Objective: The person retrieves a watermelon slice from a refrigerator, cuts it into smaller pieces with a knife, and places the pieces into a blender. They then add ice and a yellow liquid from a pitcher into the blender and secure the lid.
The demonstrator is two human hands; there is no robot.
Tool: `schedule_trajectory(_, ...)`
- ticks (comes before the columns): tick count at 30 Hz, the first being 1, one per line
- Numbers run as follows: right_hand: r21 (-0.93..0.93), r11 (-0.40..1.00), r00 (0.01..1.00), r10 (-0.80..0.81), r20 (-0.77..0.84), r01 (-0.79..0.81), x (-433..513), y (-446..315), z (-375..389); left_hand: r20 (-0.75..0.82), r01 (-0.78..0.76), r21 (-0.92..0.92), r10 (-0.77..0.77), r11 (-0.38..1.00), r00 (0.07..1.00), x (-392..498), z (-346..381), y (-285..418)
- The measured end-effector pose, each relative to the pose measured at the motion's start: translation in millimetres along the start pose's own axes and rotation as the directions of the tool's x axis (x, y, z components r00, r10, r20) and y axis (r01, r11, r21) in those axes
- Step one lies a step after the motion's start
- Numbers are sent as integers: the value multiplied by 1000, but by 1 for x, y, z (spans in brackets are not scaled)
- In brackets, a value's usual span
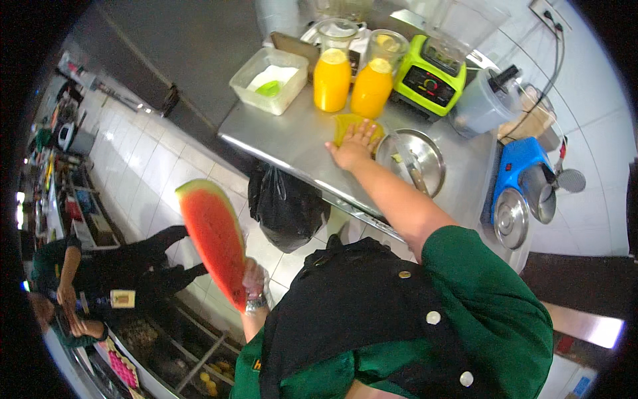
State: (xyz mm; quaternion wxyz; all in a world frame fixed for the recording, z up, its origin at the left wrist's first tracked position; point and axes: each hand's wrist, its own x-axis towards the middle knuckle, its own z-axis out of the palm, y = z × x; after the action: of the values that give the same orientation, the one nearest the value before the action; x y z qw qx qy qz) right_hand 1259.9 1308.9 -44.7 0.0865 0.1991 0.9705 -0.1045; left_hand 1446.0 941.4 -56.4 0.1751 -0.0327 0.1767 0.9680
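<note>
My left hand (255, 279), in a clear plastic glove, grips a large cut piece of watermelon (213, 239) near its lower end. The red flesh faces up, and the fruit is held out over the floor, away from the counter. Flat on a yellow cloth (344, 127) lies my bare right hand (355, 147), its fingers spread. That cloth rests on the steel counter (299, 144). Just right of the hand, a knife (412, 167) with a wooden handle lies across a round steel tray (433, 154), beside a small pale scrap.
Two glass carafes of orange juice (331, 82), a green blender (431, 75) and a plastic tub (269, 82) of white powder stand behind the cloth. Right of them is a blue appliance (523, 159). A black bag (289, 209) hangs below the counter edge. Another person (70, 279) stands at left.
</note>
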Motion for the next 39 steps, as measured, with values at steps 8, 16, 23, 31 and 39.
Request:
schedule_trajectory(8, 329, 849, 898, -440, 5, 414, -19, -10, 28, -21, -7, 49, 8, 999, 1000, 24, -11, -3)
schedule_trajectory(16, 476, 784, 907, -261, -330, 399, -14, -13, -44, 91, 0, 54, -5, 999, 996, 57, 10, 10)
schedule_trajectory(23, 990, -126, 984, -174, 44, -67, -33, 56, -158, 110, 39, 32, -43, 999, 993, 59, 17, 0)
schedule_trajectory(31, 932, 310, 978, 34, -207, 186, -25, 246, -193, 161, 78, -37, -71, 996, 984, 59, 32, -26)
schedule_trajectory(39, 655, 753, 940, 178, -292, 61, 32, 381, -139, 522, 445, -216, -282, 869, 805, 81, 101, -51)
